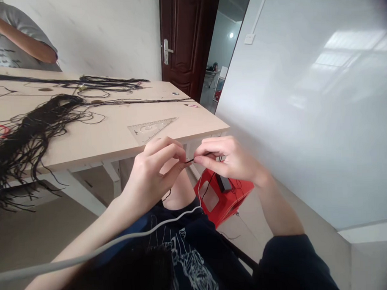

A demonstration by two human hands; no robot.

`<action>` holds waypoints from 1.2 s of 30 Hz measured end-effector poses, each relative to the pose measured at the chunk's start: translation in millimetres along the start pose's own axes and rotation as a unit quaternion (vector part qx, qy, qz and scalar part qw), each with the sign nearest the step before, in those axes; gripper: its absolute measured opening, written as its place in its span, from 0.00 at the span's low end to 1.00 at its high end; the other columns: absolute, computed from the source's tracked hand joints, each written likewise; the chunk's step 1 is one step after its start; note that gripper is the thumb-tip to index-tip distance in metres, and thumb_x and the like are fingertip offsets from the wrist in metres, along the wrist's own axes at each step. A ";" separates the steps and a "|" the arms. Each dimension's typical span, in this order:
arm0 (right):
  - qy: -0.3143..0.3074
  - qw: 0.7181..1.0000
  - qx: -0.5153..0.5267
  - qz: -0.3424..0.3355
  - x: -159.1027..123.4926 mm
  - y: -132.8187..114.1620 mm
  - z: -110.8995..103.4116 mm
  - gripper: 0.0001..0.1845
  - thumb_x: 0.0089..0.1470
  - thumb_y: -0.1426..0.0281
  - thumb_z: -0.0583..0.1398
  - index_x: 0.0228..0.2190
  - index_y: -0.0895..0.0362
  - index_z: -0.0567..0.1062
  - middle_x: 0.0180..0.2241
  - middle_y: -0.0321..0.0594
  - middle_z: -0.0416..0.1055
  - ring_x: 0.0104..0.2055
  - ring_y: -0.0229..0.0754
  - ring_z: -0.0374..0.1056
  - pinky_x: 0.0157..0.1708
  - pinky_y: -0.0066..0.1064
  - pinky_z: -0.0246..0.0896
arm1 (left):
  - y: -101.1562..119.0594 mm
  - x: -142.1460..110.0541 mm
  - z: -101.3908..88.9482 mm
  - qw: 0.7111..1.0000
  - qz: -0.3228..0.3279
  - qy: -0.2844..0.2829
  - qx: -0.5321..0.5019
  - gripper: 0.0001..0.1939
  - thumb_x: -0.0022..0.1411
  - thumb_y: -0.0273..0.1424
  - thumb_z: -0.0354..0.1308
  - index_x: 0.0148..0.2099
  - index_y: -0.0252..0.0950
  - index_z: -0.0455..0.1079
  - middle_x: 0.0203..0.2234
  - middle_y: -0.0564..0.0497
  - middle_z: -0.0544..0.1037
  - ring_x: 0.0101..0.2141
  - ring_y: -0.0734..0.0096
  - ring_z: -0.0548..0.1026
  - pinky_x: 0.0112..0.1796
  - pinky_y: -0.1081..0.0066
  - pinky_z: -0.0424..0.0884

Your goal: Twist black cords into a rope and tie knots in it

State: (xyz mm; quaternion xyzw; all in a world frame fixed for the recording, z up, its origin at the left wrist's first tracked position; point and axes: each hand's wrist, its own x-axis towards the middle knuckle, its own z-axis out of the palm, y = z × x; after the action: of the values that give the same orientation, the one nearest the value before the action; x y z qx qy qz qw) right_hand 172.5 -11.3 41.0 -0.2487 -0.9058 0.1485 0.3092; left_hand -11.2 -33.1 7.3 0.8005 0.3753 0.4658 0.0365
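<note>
A thin black cord runs between my two hands, just off the table's front edge and above my lap. The thumb and fingers of my left hand pinch one part of it. A short stretch away, my right hand pinches it too, with the fingers curled over. Dark strands hang below each hand, one by my knee and one over the red stool; whether they belong to the same cord I cannot tell.
The table bears a heap of black cords, a clear set square and a pen. A red stool stands below my right hand. A white cable crosses my lap. Across the table sits another person.
</note>
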 end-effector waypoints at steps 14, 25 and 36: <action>-0.053 0.997 0.040 0.047 6.3 1.8 -2.3 0.13 0.55 0.69 0.53 0.23 0.61 0.69 0.18 0.32 0.59 0.19 0.28 0.50 0.19 0.22 0.47 | -6.5 0.2 -2.8 0.968 -0.114 -0.082 -0.208 0.04 0.53 0.30 0.59 0.32 0.35 0.69 0.20 0.55 0.70 0.24 0.78 0.68 0.25 0.77 0.64; -0.095 0.992 0.034 0.080 14.1 1.2 -2.6 0.14 0.55 0.69 0.52 0.21 0.61 0.68 0.16 0.29 0.52 0.18 0.28 0.46 0.17 0.23 0.42 | -9.2 7.1 -4.4 0.955 -0.148 -0.095 -0.238 0.05 0.53 0.31 0.57 0.29 0.34 0.69 0.22 0.52 0.71 0.24 0.78 0.68 0.25 0.77 0.66; -0.167 0.984 0.022 0.054 36.8 8.5 -1.1 0.14 0.54 0.70 0.53 0.19 0.61 0.66 0.17 0.30 0.50 0.19 0.28 0.45 0.18 0.24 0.40 | -24.4 31.0 -27.3 0.975 -0.063 -0.203 -0.059 0.06 0.52 0.34 0.55 0.28 0.36 0.70 0.23 0.54 0.74 0.26 0.76 0.69 0.29 0.76 0.64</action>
State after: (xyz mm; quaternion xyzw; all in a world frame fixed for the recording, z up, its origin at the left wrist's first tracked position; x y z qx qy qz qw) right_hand 151.1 15.9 56.1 -0.2618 -0.9265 0.2247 0.1503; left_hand -37.3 -3.8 35.1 0.8494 0.3817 0.3119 0.1888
